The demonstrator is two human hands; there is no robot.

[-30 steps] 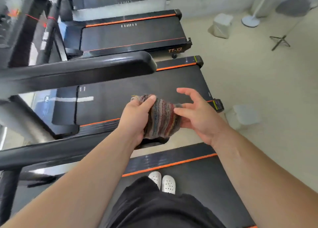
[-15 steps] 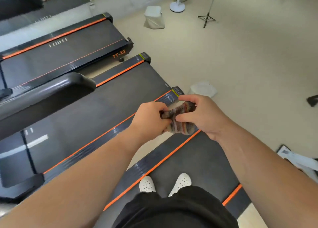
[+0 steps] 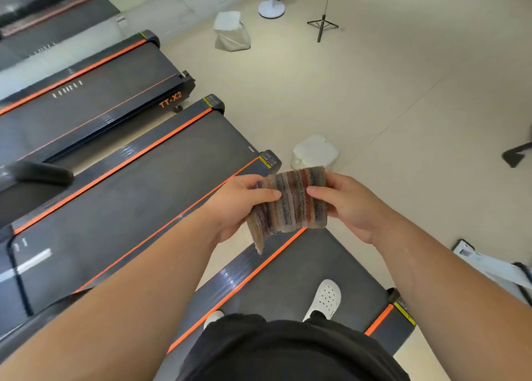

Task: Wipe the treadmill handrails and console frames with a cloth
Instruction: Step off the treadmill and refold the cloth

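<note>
1. Fingers (image 3: 267, 194), head view: the left hand (image 3: 239, 205) and the right hand (image 3: 351, 208) each pinch one side edge of the striped cloth (image 3: 290, 202). The thumbs lie on top and the other fingers curl beneath, so neither hand is free.
2. Cloth position: it is held spread in the air between the two hands, in front of the person's waist. It hangs above the left edge of the near treadmill (image 3: 302, 265), on which the person stands, and touches no machine. Its lower left corner hangs loose.
3. Target: the only handrail (image 3: 40, 173) in sight lies well apart, at the far left, over the neighbouring treadmill (image 3: 138, 185). No console shows.
4. Step in hand, as I judge it: the person is squaring up the cloth to present a fresh face before wiping. To do this well, fold it into a flat pad, tuck the dangling corner in, then pass it to one hand so the palm backs the pad fully.
5. Risk: a loose corner would likely drag and smear rather than wipe.
</note>
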